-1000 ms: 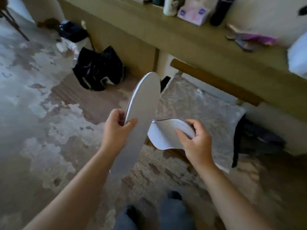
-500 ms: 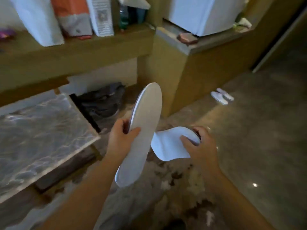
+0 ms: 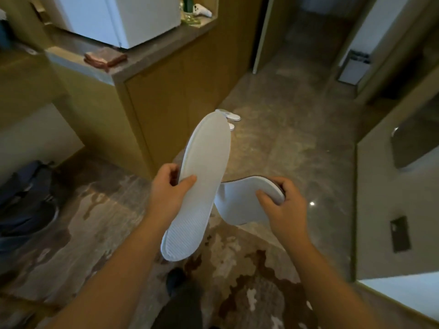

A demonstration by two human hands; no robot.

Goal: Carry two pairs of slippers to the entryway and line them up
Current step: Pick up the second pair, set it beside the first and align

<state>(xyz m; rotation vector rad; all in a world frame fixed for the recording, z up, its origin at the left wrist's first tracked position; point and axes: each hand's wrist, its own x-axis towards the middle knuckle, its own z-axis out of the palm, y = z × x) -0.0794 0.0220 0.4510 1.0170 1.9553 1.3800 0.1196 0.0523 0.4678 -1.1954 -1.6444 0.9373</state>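
The stone floor (image 3: 297, 143) runs ahead toward the entryway, where 1 pair of white slippers (image 3: 234, 118) already lies beside the wooden cabinet (image 3: 171, 103). The left hand (image 3: 169, 191) has its fingers clenched on 1 upright slipper (image 3: 202, 186) and the right hand (image 3: 282, 210) grasps the other slipper (image 3: 240, 203), soles showing. Best keep both pinched firmly, walk over, and set them parallel beside that pair.

A white slipper (image 3: 202, 186) stands nearly upright, tilted, its ribbed sole facing the camera, gripped at its left edge by the left hand (image 3: 169, 188). A 2nd white slipper (image 3: 240, 203) lies curved and roughly level just beside it, pinched at its right end by the right hand (image 3: 282, 207). Another white pair (image 3: 231, 118) rests on the floor well beyond, partly hidden behind the upright slipper.
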